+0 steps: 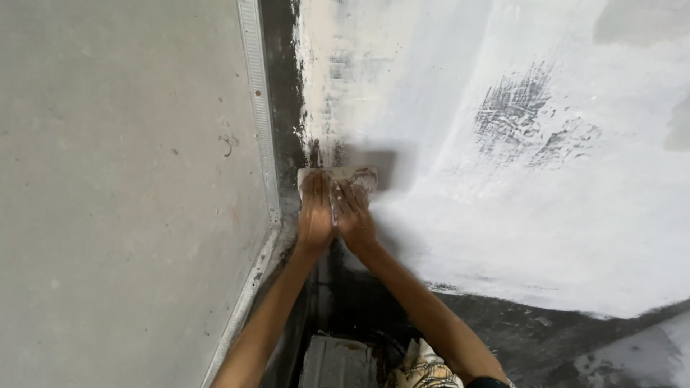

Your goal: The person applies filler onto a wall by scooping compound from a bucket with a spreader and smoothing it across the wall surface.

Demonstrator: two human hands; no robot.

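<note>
1. Nearest the camera, at the bottom edge, lie a grey block (336, 363) and a bit of checked cloth (424, 370), with both bare forearms rising past them.
2. The left hand (315, 213) and right hand (355, 219) lie side by side, fingers spread flat and pressing on a wide putty blade (338, 177); neither is clenched.
3. The blade lies against the white-coated wall (539, 215), just beside the dark uncoated strip (284, 108) at the corner.
4. The work looks like spreading or smoothing white putty; a stroke here seems to call for even pressure from both hands, with the blade's edge held flat.
5. The metal corner bead (259, 108) and grey plaster wall (108, 179) crowd the left side.
6. Farther up, grey scrape marks (514, 108) show through the coat.
</note>
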